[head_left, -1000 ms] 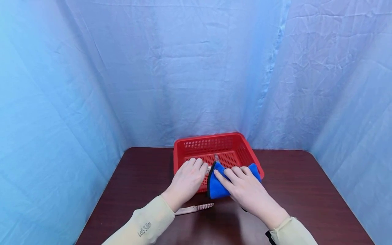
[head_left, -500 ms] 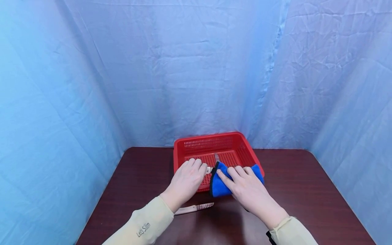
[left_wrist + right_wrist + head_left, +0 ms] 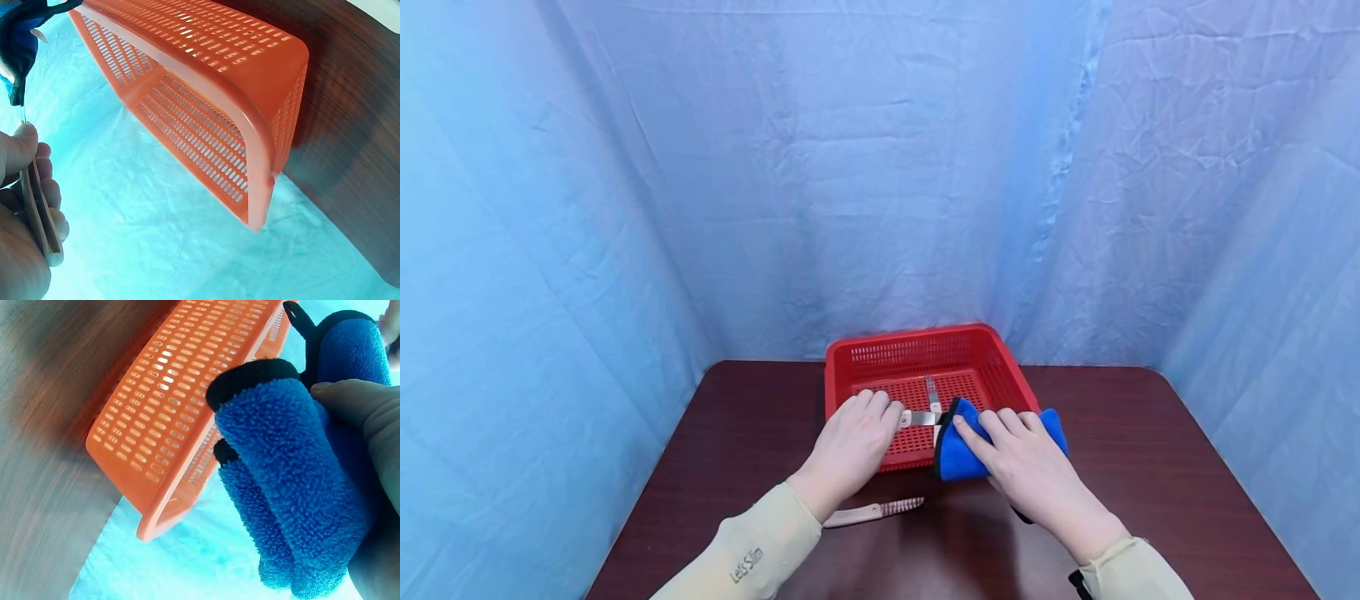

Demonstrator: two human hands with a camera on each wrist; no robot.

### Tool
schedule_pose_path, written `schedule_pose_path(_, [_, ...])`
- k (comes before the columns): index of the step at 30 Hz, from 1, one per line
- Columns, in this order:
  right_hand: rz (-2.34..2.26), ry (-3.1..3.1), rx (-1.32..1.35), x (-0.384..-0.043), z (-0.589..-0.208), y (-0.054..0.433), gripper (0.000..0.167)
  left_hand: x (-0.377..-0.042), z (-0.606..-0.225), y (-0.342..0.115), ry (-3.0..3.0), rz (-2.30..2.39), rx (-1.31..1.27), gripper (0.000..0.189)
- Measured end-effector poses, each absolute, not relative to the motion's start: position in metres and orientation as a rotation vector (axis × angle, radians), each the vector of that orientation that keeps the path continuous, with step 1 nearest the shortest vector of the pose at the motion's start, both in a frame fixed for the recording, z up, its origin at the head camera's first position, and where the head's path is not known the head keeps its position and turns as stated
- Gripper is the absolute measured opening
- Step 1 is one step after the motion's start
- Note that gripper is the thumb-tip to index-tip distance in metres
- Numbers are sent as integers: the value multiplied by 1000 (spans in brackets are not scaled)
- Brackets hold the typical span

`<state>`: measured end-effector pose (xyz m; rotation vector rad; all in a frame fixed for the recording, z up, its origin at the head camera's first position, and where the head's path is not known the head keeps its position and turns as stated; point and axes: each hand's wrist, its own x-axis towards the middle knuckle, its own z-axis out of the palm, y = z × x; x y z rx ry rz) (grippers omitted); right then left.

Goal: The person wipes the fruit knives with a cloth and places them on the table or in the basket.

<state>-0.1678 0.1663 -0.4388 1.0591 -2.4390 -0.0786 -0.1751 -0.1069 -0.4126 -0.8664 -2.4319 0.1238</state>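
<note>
My left hand (image 3: 853,442) grips the pale handle of a folding knife (image 3: 39,215), held above the front of the red basket. Part of its flat metal blade (image 3: 925,418) shows between the hands; the rest is inside a blue cloth (image 3: 958,457) with a black edge. Folded around the blade, the cloth is pinched by my right hand (image 3: 1026,458), thumb towards the cloth's edge. Thick blue folds fill the right wrist view. A second knife (image 3: 872,512), pale-handled, lies on the table below my left hand, its handle end partly hidden by the sleeve.
The red slotted basket (image 3: 910,342) stands at the back of the dark brown table (image 3: 1120,450). Inside it lies another pale-handled piece (image 3: 933,392) with a metal end, partly covered by the cloth and knife. Light blue curtains (image 3: 880,183) surround the table.
My right hand has slid to the right with the cloth, uncovering more of the blade. The left hand has barely moved. The knife on the table stays put.
</note>
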Motion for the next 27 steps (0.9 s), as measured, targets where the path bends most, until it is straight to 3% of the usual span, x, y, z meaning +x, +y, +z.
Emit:
schedule_pose_path(15, [-54, -2395, 1049, -165, -430, 168, 91, -179, -417, -113, -2444, 84, -847, 18])
schedule_pose_path(27, [-42, -2304, 1141, -166, -423, 142, 76, -177, -415, -105, -2440, 94, -866, 25])
